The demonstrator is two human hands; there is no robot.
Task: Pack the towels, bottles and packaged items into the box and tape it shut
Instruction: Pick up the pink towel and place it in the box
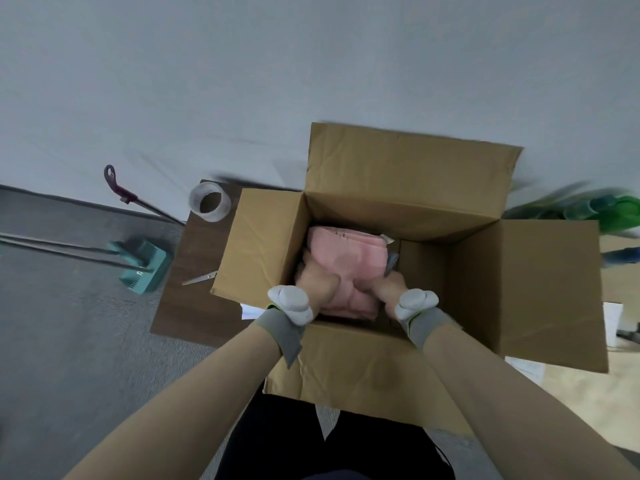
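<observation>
An open cardboard box (467,292) stands on the table with all its flaps spread out. Inside, on the left half, lies a stack of folded pink towels (349,261). Both hands reach down into the box. My left hand (317,287) presses on the towels' near left corner, and my right hand (393,287) grips their near right edge. The fingertips are hidden behind the towels. The right half of the box floor is bare cardboard. A roll of clear tape (209,201) sits on the table left of the box. Blurred green bottles (602,209) lie at the far right.
Scissors (201,278) lie on the dark table (194,306) by the box's left flap. A teal dustpan with long handles (143,268) stands on the grey carpet at the left. White paper (526,367) lies under the right flap. A plain wall stands behind.
</observation>
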